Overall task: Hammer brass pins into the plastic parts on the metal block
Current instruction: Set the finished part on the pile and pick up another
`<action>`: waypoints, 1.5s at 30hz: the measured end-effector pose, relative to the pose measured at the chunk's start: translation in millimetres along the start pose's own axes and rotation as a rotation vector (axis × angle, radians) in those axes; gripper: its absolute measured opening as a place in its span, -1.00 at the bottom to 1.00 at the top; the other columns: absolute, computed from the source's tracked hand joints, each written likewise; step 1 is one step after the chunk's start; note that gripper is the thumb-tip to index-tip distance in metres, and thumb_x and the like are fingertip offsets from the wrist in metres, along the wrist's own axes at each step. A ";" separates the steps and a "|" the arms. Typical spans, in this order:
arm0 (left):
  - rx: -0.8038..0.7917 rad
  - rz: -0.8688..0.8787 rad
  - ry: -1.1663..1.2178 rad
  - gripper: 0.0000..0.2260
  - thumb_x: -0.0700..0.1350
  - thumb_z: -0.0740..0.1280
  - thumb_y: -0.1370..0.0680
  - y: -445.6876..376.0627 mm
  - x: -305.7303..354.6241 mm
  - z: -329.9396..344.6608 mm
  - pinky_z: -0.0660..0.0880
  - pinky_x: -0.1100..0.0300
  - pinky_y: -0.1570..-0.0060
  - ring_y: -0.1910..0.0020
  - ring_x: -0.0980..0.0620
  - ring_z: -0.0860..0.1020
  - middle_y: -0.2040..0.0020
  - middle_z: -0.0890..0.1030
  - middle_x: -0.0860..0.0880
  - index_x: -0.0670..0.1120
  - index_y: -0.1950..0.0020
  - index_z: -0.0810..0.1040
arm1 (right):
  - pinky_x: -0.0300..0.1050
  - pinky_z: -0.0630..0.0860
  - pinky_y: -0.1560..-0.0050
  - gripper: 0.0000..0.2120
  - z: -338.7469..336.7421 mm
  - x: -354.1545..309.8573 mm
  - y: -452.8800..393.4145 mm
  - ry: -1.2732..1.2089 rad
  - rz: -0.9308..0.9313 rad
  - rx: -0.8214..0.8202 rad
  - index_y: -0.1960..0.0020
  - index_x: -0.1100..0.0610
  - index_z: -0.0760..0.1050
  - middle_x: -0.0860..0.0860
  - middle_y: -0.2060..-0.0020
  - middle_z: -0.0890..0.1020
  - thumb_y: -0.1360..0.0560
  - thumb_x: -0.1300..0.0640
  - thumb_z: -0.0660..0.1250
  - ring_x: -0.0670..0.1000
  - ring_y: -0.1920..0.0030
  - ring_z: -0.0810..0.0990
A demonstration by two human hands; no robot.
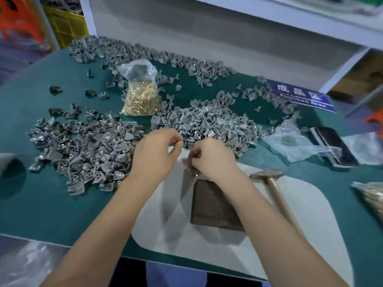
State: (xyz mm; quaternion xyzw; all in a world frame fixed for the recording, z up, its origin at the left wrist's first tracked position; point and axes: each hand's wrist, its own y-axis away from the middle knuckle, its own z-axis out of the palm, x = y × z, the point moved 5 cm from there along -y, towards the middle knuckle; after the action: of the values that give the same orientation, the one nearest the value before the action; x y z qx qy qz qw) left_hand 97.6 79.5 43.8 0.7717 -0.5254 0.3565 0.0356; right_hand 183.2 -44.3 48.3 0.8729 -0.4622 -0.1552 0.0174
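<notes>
The dark metal block lies on a white mat at the table's front. Just beyond its far edge, my right hand grips a grey plastic part, with a few brass pins showing under the fingers. My left hand is close beside it, thumb and forefinger pinched together; whether a pin is between them is too small to tell. A hammer with a wooden handle lies on the mat to the right of the block, untouched.
Heaps of grey plastic parts lie left and behind my hands. A clear bag of brass pins stands further back. Crumpled plastic and a dark flat object lie right, below a blue sign.
</notes>
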 end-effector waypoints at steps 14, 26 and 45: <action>0.407 0.163 -0.157 -0.95 -0.09 0.40 -0.58 10.3 11.6 13.0 0.48 0.25 0.29 0.06 0.15 0.56 0.08 0.64 0.14 0.03 0.00 0.65 | -0.04 0.63 -0.03 -0.80 -9.1 41.8 -3.1 -0.430 -0.118 0.065 0.02 0.05 0.72 -0.02 0.11 0.73 -0.56 0.24 0.33 0.01 0.09 0.67; 0.214 0.122 -0.177 -0.94 -0.07 0.41 -0.56 11.1 15.8 21.9 0.47 0.20 0.34 0.06 0.14 0.60 0.11 0.62 0.18 0.10 0.02 0.64 | -0.07 0.63 0.03 -0.79 -18.2 66.2 -8.7 -0.466 -0.088 0.167 0.01 -0.07 0.69 -0.17 0.12 0.70 -0.57 0.20 0.33 -0.15 0.12 0.64; -0.097 0.028 -0.445 -0.78 0.16 0.27 -0.63 -23.5 24.8 43.3 0.24 0.17 0.38 0.20 0.04 0.49 0.10 0.53 0.10 0.07 0.06 0.60 | -0.28 0.59 0.14 -0.83 -13.1 76.5 -0.4 -0.727 -0.192 0.280 -0.01 -0.08 0.68 -0.22 0.20 0.70 -0.59 0.17 0.39 -0.19 0.16 0.65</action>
State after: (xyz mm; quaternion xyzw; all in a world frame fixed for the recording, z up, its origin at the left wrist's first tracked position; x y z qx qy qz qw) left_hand 144.2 51.9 33.7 0.8213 -0.5476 0.1525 -0.0492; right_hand 227.4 -107.6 41.2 0.7943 -0.3714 -0.3902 -0.2808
